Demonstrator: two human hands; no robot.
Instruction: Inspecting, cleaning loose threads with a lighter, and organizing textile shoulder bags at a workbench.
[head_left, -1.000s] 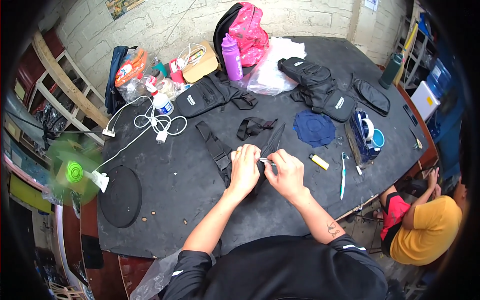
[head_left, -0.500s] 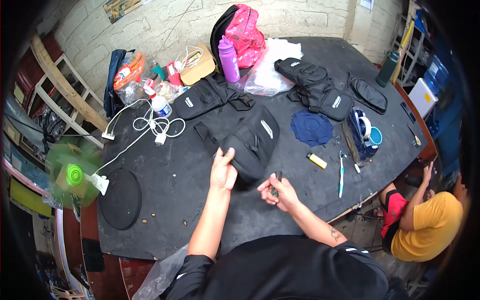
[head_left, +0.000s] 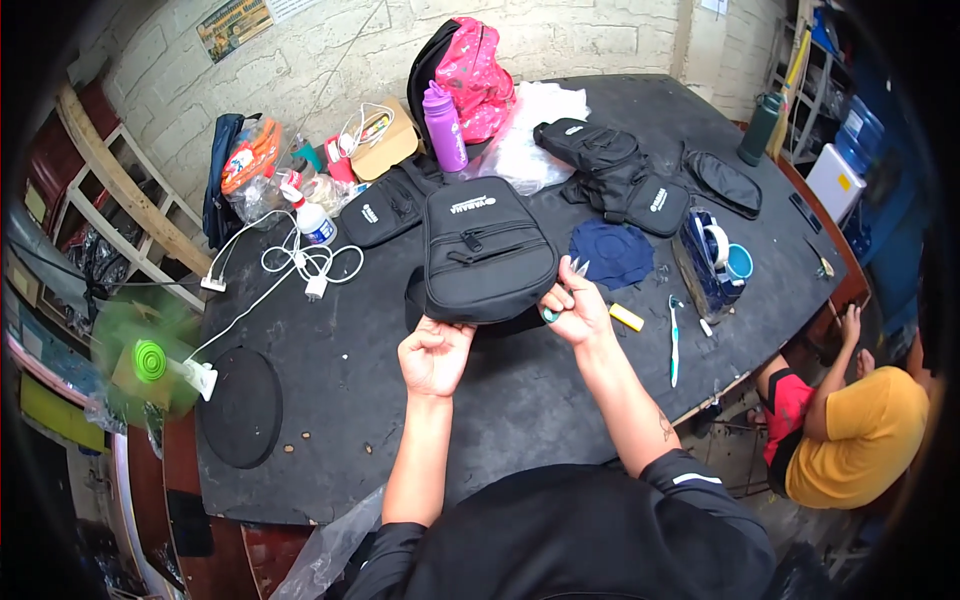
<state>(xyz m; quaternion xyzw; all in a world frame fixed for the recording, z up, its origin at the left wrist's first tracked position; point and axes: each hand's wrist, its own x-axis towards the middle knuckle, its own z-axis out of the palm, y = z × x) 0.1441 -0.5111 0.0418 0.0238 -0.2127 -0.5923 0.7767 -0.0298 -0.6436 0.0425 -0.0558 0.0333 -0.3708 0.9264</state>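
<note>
Dark and cluttered, the worktable (head_left: 330, 360) stretches away from you toward a pale brick wall (head_left: 600, 40). Your left hand (head_left: 435, 355) is up over the tabletop, palm toward you, fingers curled around the lower left edge of the black pouch bag (head_left: 487, 250). Your right hand (head_left: 575, 305) grips the bag's lower right corner, and the same fingers pinch a small pair of thread snips (head_left: 573, 275), blades poking up past your knuckles. So the bag hangs between both hands, front face toward you, zippers showing, held above the table's middle.

Just right of your right hand lies a navy cloth piece (head_left: 612, 252), and below it a small yellow stick (head_left: 627, 317) and a teal toothbrush (head_left: 675, 335). Farther right sits a blue mug (head_left: 738, 262). Behind the bag, more black pouches (head_left: 615, 170) pile up near a purple bottle (head_left: 444, 125) and a pink backpack (head_left: 475, 75). Off to your left, white cables (head_left: 300, 262) coil beside a spray bottle (head_left: 312, 220), and a round black disc (head_left: 240, 408) lies near the table edge. At the far right, a person in a yellow shirt (head_left: 850, 440) sits below table level.
</note>
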